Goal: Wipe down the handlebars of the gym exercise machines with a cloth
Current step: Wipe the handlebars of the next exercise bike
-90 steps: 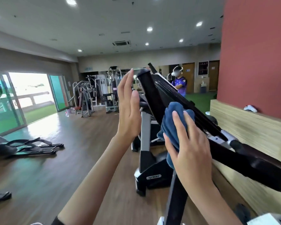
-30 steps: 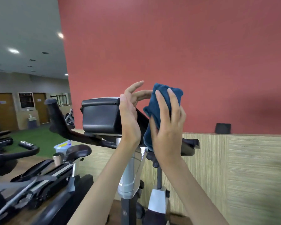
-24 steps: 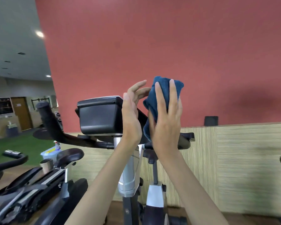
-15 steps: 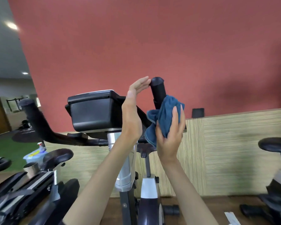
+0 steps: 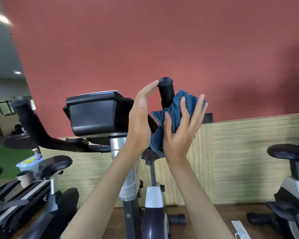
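The right handlebar of the exercise bike stands upright. Its rounded cap sits above the console and clear of the red wall behind. The blue cloth is bunched against the lower right side of this grip, and its loose lower edge hangs down towards the bend of the bar. The right hand presses the cloth to the grip with fingers straight and spread, thumb laid on the fabric. The left hand is flat and edge-on, fingers straight and together, fingertips touching the cap from the left; it holds nothing. The top of the grip is bare between the two hands.

The left handlebar rises on the far side of the console, well apart from both hands, with free air around it. To the right, open space separates the hands from the neighbouring saddle. A panelled half-wall runs behind the machines. Another machine lies close on the left, low down
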A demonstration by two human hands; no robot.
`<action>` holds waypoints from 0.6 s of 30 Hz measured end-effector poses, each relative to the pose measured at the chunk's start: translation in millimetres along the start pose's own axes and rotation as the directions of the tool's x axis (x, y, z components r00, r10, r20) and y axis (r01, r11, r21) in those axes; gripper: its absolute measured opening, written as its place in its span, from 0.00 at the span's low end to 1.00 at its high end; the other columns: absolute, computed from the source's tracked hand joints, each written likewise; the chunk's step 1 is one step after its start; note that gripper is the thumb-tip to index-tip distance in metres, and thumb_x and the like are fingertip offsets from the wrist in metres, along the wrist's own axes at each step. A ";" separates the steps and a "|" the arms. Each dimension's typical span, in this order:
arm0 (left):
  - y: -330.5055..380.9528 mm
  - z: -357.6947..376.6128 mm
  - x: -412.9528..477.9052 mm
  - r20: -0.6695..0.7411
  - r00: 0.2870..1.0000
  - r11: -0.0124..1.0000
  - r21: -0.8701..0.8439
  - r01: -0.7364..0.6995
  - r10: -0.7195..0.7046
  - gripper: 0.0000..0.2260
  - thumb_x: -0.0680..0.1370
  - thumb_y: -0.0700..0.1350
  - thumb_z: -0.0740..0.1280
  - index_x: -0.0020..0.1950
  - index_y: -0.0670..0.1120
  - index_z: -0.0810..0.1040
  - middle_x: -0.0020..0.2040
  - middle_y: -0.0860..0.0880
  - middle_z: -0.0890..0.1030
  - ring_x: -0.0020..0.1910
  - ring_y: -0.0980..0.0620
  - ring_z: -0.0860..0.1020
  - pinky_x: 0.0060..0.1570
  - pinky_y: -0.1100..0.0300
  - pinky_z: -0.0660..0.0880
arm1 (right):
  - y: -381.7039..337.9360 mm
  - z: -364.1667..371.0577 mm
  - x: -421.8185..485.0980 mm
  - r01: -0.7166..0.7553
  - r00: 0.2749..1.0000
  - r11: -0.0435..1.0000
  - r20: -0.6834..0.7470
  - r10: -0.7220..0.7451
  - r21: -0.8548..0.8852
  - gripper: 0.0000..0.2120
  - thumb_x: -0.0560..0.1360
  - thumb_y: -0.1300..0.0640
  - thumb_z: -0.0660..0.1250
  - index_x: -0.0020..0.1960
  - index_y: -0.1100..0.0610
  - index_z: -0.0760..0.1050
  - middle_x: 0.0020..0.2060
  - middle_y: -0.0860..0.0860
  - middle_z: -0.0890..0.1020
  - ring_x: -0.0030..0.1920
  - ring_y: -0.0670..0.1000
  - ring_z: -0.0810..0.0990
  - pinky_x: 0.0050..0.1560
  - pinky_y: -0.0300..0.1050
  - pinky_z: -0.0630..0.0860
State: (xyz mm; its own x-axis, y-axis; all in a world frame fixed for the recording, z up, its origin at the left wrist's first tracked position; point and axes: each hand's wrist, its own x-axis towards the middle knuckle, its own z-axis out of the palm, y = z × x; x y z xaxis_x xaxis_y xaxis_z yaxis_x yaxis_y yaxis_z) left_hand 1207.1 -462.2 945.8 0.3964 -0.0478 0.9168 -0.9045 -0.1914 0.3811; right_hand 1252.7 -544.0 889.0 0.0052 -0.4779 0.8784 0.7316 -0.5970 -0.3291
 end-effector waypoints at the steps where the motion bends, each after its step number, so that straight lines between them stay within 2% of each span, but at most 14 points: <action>1: 2.0 1.4 -1.4 0.014 1.000 1.000 0.004 -0.028 0.028 0.28 0.81 0.60 0.48 0.70 0.42 0.68 0.70 0.47 0.71 0.72 0.54 0.66 0.72 0.58 0.61 | 1.4 0.1 -0.1 -0.009 1.000 1.000 0.002 0.009 0.011 0.23 0.82 0.47 0.58 0.72 0.58 0.64 0.73 0.62 0.60 0.76 0.59 0.55 0.73 0.61 0.60; 3: 4.5 2.4 -6.5 0.068 0.993 0.991 0.080 -0.104 0.099 0.29 0.82 0.59 0.46 0.72 0.39 0.66 0.72 0.46 0.67 0.73 0.54 0.63 0.72 0.61 0.58 | 3.0 3.2 -2.5 0.002 1.000 0.998 0.012 -0.003 0.055 0.22 0.81 0.49 0.60 0.73 0.54 0.62 0.73 0.58 0.62 0.75 0.51 0.57 0.71 0.58 0.65; 5: -3.1 1.2 -10.5 0.097 0.980 0.965 0.181 -0.191 0.176 0.25 0.83 0.52 0.47 0.72 0.37 0.65 0.74 0.45 0.64 0.75 0.52 0.60 0.72 0.60 0.56 | 8.4 5.9 -9.5 0.036 0.999 0.995 0.004 -0.036 0.095 0.22 0.81 0.53 0.62 0.72 0.53 0.62 0.72 0.58 0.62 0.75 0.49 0.58 0.71 0.52 0.66; 7: -9.8 0.8 -12.8 0.126 0.963 0.937 0.232 -0.262 0.238 0.22 0.81 0.45 0.47 0.73 0.37 0.64 0.75 0.45 0.61 0.76 0.50 0.58 0.74 0.52 0.55 | 16.6 6.9 -14.0 0.065 0.998 0.987 -0.011 -0.064 0.144 0.22 0.80 0.56 0.65 0.71 0.55 0.64 0.71 0.59 0.63 0.75 0.50 0.59 0.71 0.51 0.65; 9: -13.7 2.8 -14.7 0.167 0.942 0.898 0.290 -0.330 0.292 0.22 0.80 0.42 0.48 0.73 0.38 0.62 0.75 0.46 0.60 0.76 0.48 0.56 0.74 0.42 0.55 | 27.3 8.2 -21.6 0.073 0.997 0.982 -0.021 -0.070 0.175 0.21 0.79 0.57 0.65 0.70 0.55 0.65 0.70 0.59 0.63 0.75 0.51 0.61 0.71 0.52 0.66; 12: -23.6 3.2 -19.9 0.262 0.908 0.829 0.381 -0.409 0.327 0.22 0.79 0.41 0.49 0.73 0.38 0.61 0.75 0.44 0.59 0.77 0.49 0.55 0.74 0.41 0.54 | 47.6 6.8 -42.8 -0.017 1.000 0.970 0.014 0.014 0.243 0.21 0.80 0.52 0.64 0.70 0.51 0.63 0.69 0.59 0.63 0.73 0.55 0.64 0.68 0.54 0.70; 15: -33.4 4.7 -27.8 0.343 0.875 0.756 0.452 -0.473 0.342 0.22 0.79 0.42 0.51 0.73 0.38 0.61 0.75 0.44 0.60 0.76 0.48 0.56 0.72 0.42 0.58 | 66.1 2.4 -58.4 -0.127 0.990 0.952 0.090 0.106 0.278 0.21 0.80 0.46 0.61 0.71 0.48 0.61 0.69 0.58 0.62 0.71 0.57 0.65 0.67 0.57 0.70; 16: -36.7 5.2 -30.2 0.361 0.872 0.744 0.469 -0.477 0.331 0.23 0.79 0.42 0.51 0.74 0.38 0.60 0.75 0.44 0.60 0.76 0.48 0.56 0.72 0.42 0.58 | 69.4 1.0 -61.1 -0.147 0.987 0.949 0.107 0.122 0.277 0.22 0.80 0.45 0.61 0.71 0.47 0.60 0.69 0.57 0.61 0.72 0.55 0.64 0.68 0.54 0.70; 18: -41.1 6.1 -32.9 0.379 0.873 0.728 0.497 -0.471 0.306 0.23 0.80 0.42 0.51 0.74 0.38 0.60 0.76 0.45 0.59 0.77 0.49 0.55 0.73 0.42 0.57 | 69.9 -1.3 -62.3 -0.172 0.982 0.944 0.121 0.143 0.282 0.22 0.80 0.45 0.60 0.71 0.47 0.59 0.70 0.54 0.61 0.73 0.45 0.61 0.71 0.42 0.66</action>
State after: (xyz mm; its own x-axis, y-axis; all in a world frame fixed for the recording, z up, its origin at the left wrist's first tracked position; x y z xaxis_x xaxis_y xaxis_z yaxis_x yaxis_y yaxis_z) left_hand 1232.2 -458.8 899.2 0.1285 -0.4717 0.8723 -0.7675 -0.6044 -0.2138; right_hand 1302.6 -556.8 810.8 0.1923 -0.4770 0.8576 0.8820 -0.2990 -0.3641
